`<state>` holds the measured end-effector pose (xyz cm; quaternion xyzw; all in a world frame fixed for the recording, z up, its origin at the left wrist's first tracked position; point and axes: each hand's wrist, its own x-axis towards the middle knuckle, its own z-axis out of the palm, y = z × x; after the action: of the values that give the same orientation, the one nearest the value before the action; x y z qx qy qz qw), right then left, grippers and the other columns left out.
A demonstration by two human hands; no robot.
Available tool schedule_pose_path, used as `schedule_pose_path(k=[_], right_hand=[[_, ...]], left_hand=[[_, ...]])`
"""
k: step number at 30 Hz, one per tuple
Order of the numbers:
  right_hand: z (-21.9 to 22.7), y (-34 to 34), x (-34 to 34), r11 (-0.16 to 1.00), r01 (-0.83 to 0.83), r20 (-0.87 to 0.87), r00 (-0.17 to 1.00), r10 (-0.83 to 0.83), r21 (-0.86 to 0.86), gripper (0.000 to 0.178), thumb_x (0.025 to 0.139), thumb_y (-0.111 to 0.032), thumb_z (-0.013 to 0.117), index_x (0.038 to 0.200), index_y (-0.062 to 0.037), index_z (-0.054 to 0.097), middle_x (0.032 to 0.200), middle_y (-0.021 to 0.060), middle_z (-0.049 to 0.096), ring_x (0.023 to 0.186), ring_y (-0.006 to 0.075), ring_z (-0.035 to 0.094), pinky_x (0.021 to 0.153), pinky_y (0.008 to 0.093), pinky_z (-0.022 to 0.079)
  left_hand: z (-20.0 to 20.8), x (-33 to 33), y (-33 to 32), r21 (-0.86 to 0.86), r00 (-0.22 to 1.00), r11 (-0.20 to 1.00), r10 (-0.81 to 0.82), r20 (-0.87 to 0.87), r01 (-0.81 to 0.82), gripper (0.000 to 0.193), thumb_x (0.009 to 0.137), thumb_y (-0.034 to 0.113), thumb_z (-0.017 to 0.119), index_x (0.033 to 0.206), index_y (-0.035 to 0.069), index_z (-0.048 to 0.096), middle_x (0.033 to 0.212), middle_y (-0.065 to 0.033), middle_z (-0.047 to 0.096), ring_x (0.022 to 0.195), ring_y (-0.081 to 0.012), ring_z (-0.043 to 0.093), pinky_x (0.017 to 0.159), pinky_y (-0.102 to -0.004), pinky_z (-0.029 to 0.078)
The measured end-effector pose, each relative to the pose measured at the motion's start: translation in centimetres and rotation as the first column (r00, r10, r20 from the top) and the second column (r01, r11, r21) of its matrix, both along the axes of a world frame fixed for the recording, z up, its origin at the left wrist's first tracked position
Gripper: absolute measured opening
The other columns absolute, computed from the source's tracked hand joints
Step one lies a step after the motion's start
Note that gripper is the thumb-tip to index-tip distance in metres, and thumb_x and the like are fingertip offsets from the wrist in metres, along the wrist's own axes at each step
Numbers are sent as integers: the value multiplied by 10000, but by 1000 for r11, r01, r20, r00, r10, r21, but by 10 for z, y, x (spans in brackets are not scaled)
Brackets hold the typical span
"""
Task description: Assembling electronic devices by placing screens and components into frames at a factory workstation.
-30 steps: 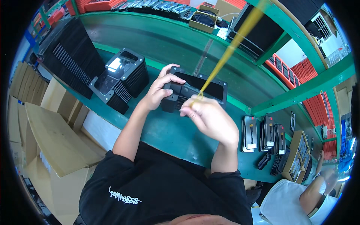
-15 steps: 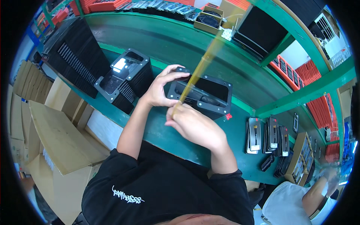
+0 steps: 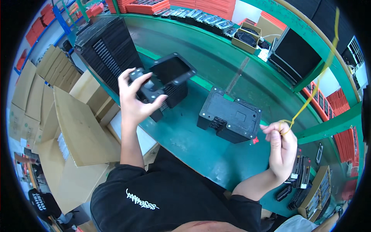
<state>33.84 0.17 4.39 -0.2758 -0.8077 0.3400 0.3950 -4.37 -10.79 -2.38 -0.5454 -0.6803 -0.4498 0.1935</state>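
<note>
My left hand (image 3: 133, 98) grips a black stepped frame (image 3: 176, 69) with round studs at its corners and a glossy dark panel. Thumb and fingers span its narrower end. The frame is tilted, just above a stack of similar black frames (image 3: 176, 94), which it partly hides; I cannot tell whether they touch. Off to the right, my right hand (image 3: 284, 149) is closed on a thin yellow cord (image 3: 309, 100). The cord loops at the fingers and rises to the upper right. Between my hands, another stack of black frames (image 3: 235, 120) stands on the green bench, a matte one on top.
A tall stack of black frames (image 3: 104, 54) stands at the far left. An open cardboard box (image 3: 81, 127) sits beside the bench. Green shelf posts (image 3: 340, 120) rise on the right, near flat dark parts (image 3: 301, 170) and a shallow box (image 3: 319, 191).
My left hand lifted the glossy-panelled frame off the middle stack and carried it left. My right hand moved right, drawing the yellow cord away. The view has shifted.
</note>
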Motion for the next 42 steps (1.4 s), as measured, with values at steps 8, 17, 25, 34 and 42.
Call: schedule_pose_path(k=[8,17,25,34,42], right_hand=[[0,9,3,991,104,58,992,-109,79,97,978,-4,572,961,33,660,831,92,628,694,146,571,659,265,451],[-8,19,25,973,231,27,973,-230,-19,110,1041,-76,581,993,12,626,924,28,632,791,76,573,692,216,435],[-8,14,36,960,279,10,960,-279,-32,108,1034,-94,608,1001,6,629,939,29,646,825,74,597,722,210,454],[-9,20,33,942,333,37,943,-331,-49,133,1022,-124,638,998,6,631,914,23,650,831,75,583,763,228,471],[-9,21,31,934,357,-20,934,-357,-9,145,956,-82,695,924,40,624,755,40,562,710,89,485,682,251,442]], left_hand=[[-29,-13,-27,-165,987,976,154,56,-143,672,693,258,859,1308,97,640,1364,-204,507,1305,-416,486,1083,-480,427],[80,117,-24,684,-172,19,-962,211,729,182,1015,252,647,975,75,643,1064,-48,642,856,-214,586,717,-308,443],[106,151,-29,732,-653,-252,-682,330,633,139,916,208,785,1012,129,725,1084,-4,729,810,-146,479,686,-286,362],[94,159,-39,769,-620,-146,-691,371,623,81,918,179,776,954,159,706,1021,25,711,824,-159,479,710,-300,346],[98,165,-41,782,-625,-123,-681,382,612,57,935,176,749,948,185,694,1058,36,694,849,-181,489,737,-318,342]])
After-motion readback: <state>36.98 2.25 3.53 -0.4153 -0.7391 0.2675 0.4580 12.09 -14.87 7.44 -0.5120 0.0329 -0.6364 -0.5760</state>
